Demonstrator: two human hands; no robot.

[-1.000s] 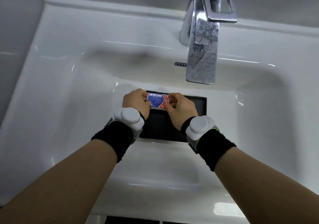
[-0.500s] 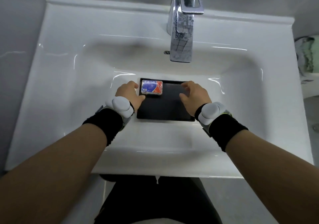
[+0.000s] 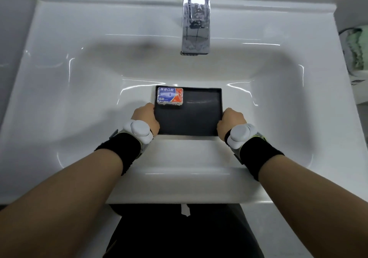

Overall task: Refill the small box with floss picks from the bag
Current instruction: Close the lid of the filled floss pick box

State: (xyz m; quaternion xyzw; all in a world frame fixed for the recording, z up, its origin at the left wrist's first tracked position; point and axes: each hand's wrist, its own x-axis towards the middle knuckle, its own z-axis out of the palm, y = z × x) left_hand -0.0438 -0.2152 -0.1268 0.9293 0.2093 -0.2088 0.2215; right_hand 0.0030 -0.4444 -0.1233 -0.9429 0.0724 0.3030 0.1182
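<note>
Left hand [image 3: 146, 116] & right hand [image 3: 231, 121] each clamp a side of the black tray [image 3: 199, 118], small box [image 3: 170, 96] loose just past left fingers, could slide off if tray tips.

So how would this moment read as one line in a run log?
left hand: grips tray's left edge | right hand: grips right edge | small box: shut, tray's far-left corner | black tray: in sink

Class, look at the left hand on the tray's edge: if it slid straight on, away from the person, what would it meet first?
Probably the sink wall: the left hand sits at the black tray edge, just left of the small box. Depth is unclear.
</note>
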